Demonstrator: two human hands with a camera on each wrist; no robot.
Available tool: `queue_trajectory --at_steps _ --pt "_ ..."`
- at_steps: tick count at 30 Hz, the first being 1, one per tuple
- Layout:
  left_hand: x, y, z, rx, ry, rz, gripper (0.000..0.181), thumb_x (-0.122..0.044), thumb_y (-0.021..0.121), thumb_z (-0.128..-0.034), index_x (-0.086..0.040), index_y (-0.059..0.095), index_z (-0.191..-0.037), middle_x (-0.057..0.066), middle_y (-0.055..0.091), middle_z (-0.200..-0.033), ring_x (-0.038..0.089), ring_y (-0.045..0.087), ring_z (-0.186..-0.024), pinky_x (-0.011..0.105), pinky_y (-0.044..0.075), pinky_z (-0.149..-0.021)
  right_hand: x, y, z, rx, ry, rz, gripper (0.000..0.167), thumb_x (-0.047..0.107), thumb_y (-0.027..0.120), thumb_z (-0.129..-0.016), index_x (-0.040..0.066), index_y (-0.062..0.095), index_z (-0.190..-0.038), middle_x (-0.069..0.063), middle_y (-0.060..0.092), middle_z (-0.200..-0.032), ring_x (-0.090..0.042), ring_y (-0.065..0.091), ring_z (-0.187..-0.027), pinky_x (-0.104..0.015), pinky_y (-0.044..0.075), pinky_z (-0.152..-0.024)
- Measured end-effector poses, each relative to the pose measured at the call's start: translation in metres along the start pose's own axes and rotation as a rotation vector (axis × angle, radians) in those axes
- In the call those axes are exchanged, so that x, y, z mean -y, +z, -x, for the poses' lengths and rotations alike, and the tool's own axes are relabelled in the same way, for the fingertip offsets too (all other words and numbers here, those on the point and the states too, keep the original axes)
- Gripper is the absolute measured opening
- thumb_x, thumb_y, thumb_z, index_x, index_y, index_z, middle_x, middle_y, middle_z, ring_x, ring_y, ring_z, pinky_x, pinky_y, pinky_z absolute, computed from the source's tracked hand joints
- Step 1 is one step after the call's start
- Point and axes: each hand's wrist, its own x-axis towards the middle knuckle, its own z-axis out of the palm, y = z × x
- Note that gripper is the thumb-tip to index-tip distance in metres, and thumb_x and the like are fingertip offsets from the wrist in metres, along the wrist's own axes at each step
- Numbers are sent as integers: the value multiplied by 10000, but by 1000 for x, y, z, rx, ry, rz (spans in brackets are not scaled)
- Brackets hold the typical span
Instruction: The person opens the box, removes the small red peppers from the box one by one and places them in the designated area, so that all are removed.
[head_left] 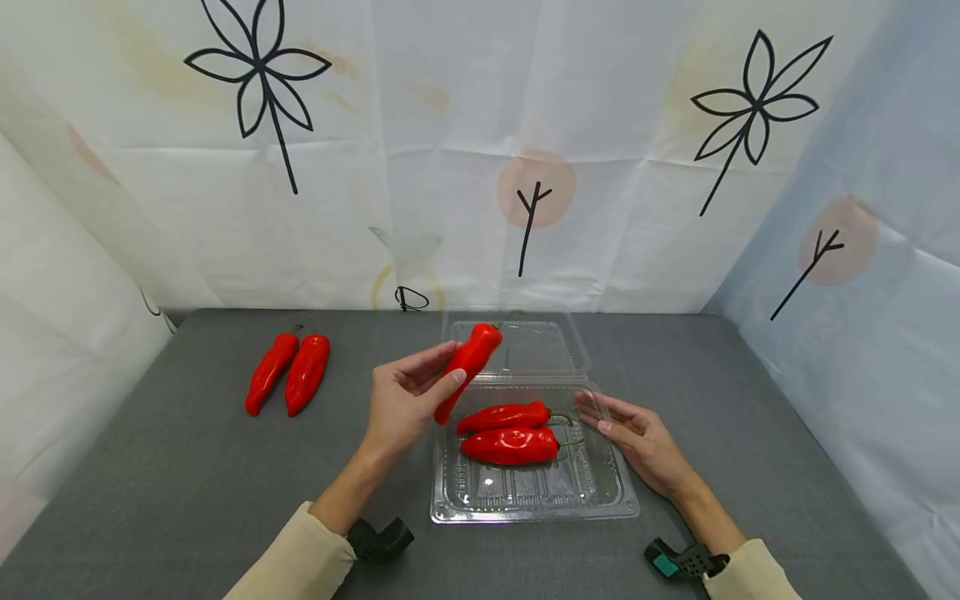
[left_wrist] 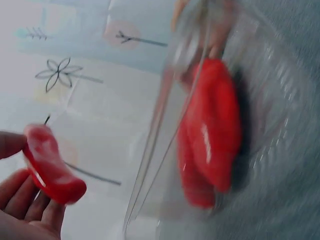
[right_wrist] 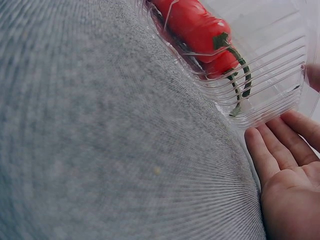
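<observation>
My left hand (head_left: 402, 403) pinches a red pepper (head_left: 471, 361) between thumb and fingers, above the left side of a clear plastic clamshell box (head_left: 525, 510). In the left wrist view that held pepper (left_wrist: 52, 165) hangs apart from the box. Inside the box's base lie two red peppers, the rear one (head_left: 504, 416) and the front one (head_left: 512, 447), side by side with green stems to the right. My right hand (head_left: 637, 437) touches the box's right side with its fingers extended; the right wrist view shows the fingertips (right_wrist: 255, 137) against the ribbed wall.
Two more red peppers, one slimmer (head_left: 272, 373) and one wider (head_left: 307, 375), lie at the back left of the grey table (head_left: 187, 500). The box's lid (head_left: 517, 346) lies open toward the back. A patterned curtain (head_left: 450, 125) hangs behind the table.
</observation>
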Motion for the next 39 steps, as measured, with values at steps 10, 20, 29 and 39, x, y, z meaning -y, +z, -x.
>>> queue_trajectory --at_steps 10,20,29,39 --pt "8 -26 -13 -323 50 -130 406 -33 747 -912 34 661 -1304 156 696 -1238 273 679 -1127 261 530 -899 2 0 1 -10 22 -6 492 -78 435 -1035 -183 288 -1493 -226 418 -1550 -250 432 -1425 -354 371 -1138" --pt "32 -53 -20 -530 -4 -376 411 -108 738 -924 21 664 -1308 169 689 -1254 306 682 -1127 424 515 -972 -1 -1 1 -13 21 8 483 -78 433 -1036 -187 297 -1487 -281 390 -1545 -260 434 -1423 -355 369 -1139" --pt "51 -74 -22 -616 -89 -584 386 -100 726 -899 47 690 -1254 215 706 -1188 381 645 -1089 536 320 -1046 -1 -2 1 -3 9 1 480 -87 420 -1036 -195 289 -1484 -291 378 -1547 -262 430 -1425 -356 365 -1142" --pt "61 -86 -21 -641 -194 -662 387 -104 720 -890 60 692 -1240 215 700 -1204 424 564 -1163 539 313 -1035 1 -1 1 -14 25 2 494 -88 436 -1027 -187 291 -1489 -241 409 -1550 -259 434 -1423 -355 372 -1138"
